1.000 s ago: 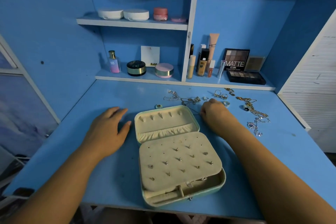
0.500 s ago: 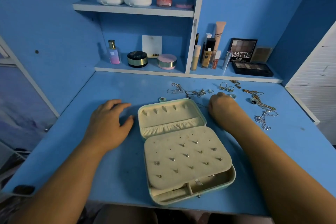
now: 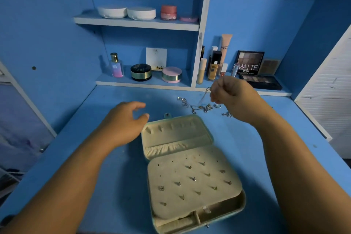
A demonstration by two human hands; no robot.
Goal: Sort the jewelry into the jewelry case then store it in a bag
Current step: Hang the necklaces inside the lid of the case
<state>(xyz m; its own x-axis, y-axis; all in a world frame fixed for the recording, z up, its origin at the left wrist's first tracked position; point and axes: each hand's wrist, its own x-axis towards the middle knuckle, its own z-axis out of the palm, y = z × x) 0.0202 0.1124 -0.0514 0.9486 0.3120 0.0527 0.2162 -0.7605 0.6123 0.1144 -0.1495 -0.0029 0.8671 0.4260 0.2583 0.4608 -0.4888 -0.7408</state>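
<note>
Mint-green jewelry case lies open on the blue table, small metal studs pinned in its cream panel, right hand pinching a thin silver chain aloft, left hand hovering beside it, fingers relaxed.

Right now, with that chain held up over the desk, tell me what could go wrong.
The thin chain pinched in the right hand runs down into the tangled jewelry; pulling higher may drag or knot other pieces. The left hand is open beside the jewelry case, not gripping it, so the case could shift if the chain snags.
</note>
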